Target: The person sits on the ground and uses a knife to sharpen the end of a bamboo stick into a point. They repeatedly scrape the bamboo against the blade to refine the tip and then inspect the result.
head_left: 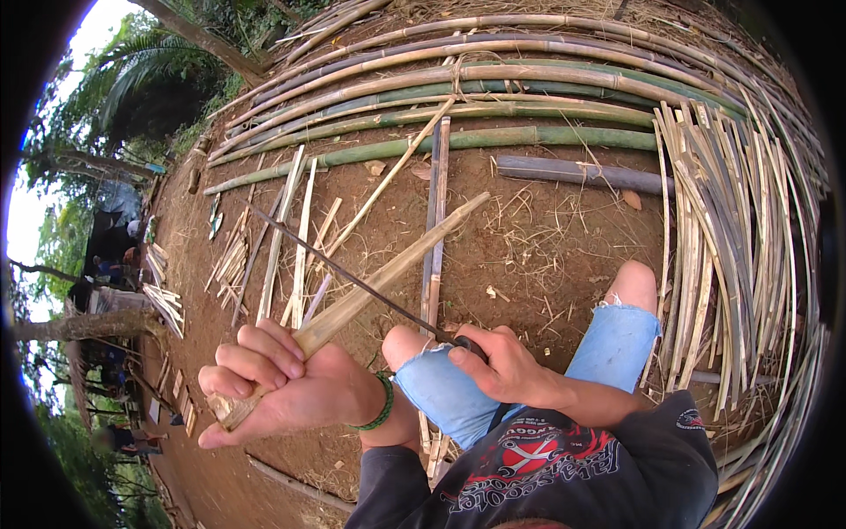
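My left hand (286,375), at the lower left, is closed round the thick end of a split bamboo piece (414,247). The piece slants up to the right and narrows to a point. In my right hand (507,363), above my knees, is the dark handle of a long knife (304,244). Its thin, dark blade reaches up and left and crosses the bamboo piece in the picture. Whether the edge touches the bamboo, I cannot tell.
Long bamboo poles (493,137) lie across the ground ahead. A big pile of split bamboo strips (705,238) is at my right. More strips (286,238) lie ahead to the left, with shavings (538,234) on the soil. Far left, a person (132,439) stands near trees.
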`<action>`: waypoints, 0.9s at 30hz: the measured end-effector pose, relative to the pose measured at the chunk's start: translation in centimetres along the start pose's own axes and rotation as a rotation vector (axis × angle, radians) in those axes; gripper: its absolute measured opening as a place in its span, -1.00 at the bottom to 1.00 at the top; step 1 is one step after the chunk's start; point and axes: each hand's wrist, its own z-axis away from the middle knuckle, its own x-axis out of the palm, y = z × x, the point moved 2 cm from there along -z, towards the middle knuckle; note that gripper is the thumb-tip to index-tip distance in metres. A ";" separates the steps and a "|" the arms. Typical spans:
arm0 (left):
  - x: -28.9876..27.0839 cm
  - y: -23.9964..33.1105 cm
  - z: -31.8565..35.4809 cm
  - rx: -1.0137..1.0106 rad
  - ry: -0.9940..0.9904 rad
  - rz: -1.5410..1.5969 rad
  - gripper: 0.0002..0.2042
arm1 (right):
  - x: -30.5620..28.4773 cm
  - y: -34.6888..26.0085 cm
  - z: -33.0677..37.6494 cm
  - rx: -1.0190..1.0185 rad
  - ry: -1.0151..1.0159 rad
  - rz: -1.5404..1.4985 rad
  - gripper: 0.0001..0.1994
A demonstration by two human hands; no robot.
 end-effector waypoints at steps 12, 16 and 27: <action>-0.8 -0.4 0.0 0.008 -0.086 0.057 -0.38 | -0.8 1.2 0.2 0.027 0.000 0.117 -0.57; -0.3 -0.3 0.0 0.007 -0.100 0.065 -0.38 | -2.1 7.4 -1.3 0.193 0.126 0.146 -0.51; -0.3 -0.1 0.8 -0.007 -0.129 0.095 -0.37 | -1.4 9.4 -0.6 0.170 0.188 0.098 -0.57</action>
